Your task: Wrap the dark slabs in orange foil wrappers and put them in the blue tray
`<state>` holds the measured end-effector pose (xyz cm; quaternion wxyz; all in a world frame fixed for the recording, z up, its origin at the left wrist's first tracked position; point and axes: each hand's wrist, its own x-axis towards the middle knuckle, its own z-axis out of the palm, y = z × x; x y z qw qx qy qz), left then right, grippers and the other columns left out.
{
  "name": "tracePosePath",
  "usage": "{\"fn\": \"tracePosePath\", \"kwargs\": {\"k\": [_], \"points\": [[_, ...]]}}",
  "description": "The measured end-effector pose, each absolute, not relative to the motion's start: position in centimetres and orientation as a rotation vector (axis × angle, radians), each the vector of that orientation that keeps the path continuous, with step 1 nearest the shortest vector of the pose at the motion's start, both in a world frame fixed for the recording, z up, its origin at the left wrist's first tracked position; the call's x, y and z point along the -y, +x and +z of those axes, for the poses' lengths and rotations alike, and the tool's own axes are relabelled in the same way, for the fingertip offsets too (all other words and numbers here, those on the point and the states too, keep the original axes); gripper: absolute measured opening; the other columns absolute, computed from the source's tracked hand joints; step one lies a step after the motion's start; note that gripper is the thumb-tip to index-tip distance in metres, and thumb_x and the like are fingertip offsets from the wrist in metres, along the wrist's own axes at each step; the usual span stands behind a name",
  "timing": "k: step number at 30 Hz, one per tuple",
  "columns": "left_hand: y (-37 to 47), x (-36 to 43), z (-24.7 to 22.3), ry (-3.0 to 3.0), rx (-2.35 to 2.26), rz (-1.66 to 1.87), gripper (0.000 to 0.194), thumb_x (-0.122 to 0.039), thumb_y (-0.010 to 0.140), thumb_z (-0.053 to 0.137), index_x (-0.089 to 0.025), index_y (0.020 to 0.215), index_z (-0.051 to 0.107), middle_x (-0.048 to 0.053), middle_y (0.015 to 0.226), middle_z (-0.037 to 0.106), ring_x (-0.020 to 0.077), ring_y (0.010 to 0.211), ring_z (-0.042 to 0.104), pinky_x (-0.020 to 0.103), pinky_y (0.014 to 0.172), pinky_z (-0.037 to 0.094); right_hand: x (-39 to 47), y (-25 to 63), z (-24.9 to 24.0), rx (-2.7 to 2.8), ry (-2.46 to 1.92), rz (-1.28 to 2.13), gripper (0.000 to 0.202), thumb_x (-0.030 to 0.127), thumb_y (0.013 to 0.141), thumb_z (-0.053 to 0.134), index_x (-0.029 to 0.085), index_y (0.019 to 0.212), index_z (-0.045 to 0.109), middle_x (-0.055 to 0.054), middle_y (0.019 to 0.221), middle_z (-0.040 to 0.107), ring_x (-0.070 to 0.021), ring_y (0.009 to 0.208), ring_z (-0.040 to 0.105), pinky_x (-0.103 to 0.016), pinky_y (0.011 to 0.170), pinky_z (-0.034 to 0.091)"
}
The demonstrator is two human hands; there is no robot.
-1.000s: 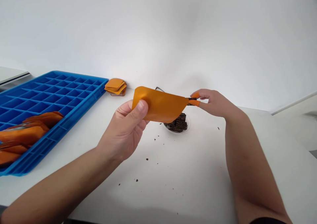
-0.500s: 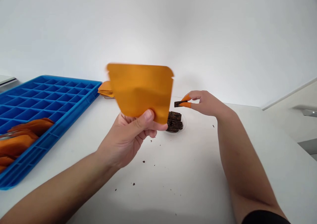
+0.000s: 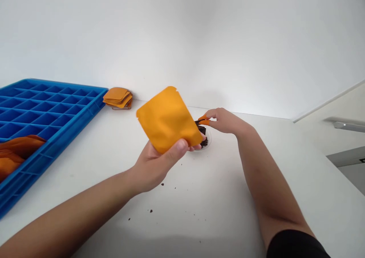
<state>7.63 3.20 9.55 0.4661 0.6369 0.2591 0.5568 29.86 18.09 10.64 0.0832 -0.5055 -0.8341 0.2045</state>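
My left hand (image 3: 155,170) grips an orange flat pouch (image 3: 168,119) by its lower part, thumb across the front. The pouch is tilted, with notched edges at the upper end. Behind its right edge, my right hand (image 3: 225,120) wears orange finger covers on the thumb and a finger. Those tips pinch a thin dark brown flat piece (image 3: 197,123), partly hidden by the pouch. Just below it, more dark brown flat pieces (image 3: 204,141) stand packed in a round clear dish (image 3: 210,141), also partly covered by the pouch and my left fingers.
On the left lies a blue divided tray (image 3: 47,155) with several filled orange pouches (image 3: 19,151) in its near compartments. A pile of orange pouches (image 3: 117,97) rests by its far corner, near the wall. Dark crumbs (image 3: 151,211) are scattered over the white table (image 3: 228,212).
The pouch has tilted and moved lower and slightly right in view. My right hand has shifted left with the dark piece, now behind the pouch's edge. The view has shifted a little.
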Motion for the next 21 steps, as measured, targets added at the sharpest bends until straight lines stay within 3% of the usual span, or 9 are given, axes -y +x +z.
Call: {"fn": "tracePosePath", "kwargs": {"k": [5, 8, 12, 16, 21], "points": [[7.5, -2.7, 9.8, 1.781, -0.833, 1.439, 0.012, -0.029, 0.094, 0.069, -0.026, 0.102, 0.077, 0.003, 0.099, 0.079, 0.0177, 0.090, 0.074, 0.027, 0.075, 0.064, -18.3, 29.2, 9.9, 2.513, -1.598, 0.524, 0.027, 0.036, 0.095, 0.054, 0.029, 0.105, 0.078, -0.001, 0.114, 0.077, -0.0189, 0.081, 0.066, -0.030, 0.064, 0.047], [7.6, -2.9, 9.8, 1.882, -0.950, 1.497, 0.013, -0.021, 0.090, 0.074, -0.028, 0.100, 0.080, 0.001, 0.100, 0.080, 0.0153, 0.086, 0.074, 0.024, 0.066, 0.061, -18.3, 29.0, 9.7, 2.531, -1.604, 0.446, 0.026, 0.035, 0.095, 0.055, 0.029, 0.106, 0.078, -0.001, 0.113, 0.077, -0.0185, 0.082, 0.067, -0.030, 0.066, 0.047], [7.3, -3.5, 9.3, 2.207, -1.005, 1.603, 0.019, -0.015, 0.089, 0.074, -0.029, 0.101, 0.080, 0.001, 0.102, 0.080, 0.0146, 0.084, 0.073, 0.029, 0.075, 0.060, -18.4, 28.6, 9.3, 2.544, -1.597, 0.279, 0.025, 0.031, 0.096, 0.056, 0.026, 0.110, 0.076, -0.003, 0.116, 0.077, -0.0216, 0.094, 0.068, -0.032, 0.075, 0.048], [6.7, -3.8, 8.9, 2.434, -1.091, 1.447, 0.021, -0.017, 0.089, 0.073, -0.029, 0.105, 0.078, 0.001, 0.110, 0.079, 0.0163, 0.089, 0.073, 0.034, 0.082, 0.057, -18.3, 28.1, 9.0, 2.575, -1.589, 0.143, 0.027, 0.024, 0.097, 0.052, 0.024, 0.112, 0.075, -0.004, 0.119, 0.076, -0.0246, 0.108, 0.067, -0.035, 0.082, 0.048], [6.3, -3.8, 8.9, 2.504, -1.129, 1.359, 0.021, -0.023, 0.088, 0.073, -0.030, 0.107, 0.077, 0.001, 0.108, 0.080, 0.0192, 0.093, 0.074, 0.036, 0.083, 0.054, -17.9, 27.8, 9.4, 2.660, -1.575, 0.112, 0.025, 0.024, 0.098, 0.052, 0.024, 0.111, 0.074, -0.004, 0.119, 0.075, -0.0226, 0.108, 0.067, -0.035, 0.085, 0.051]]}}
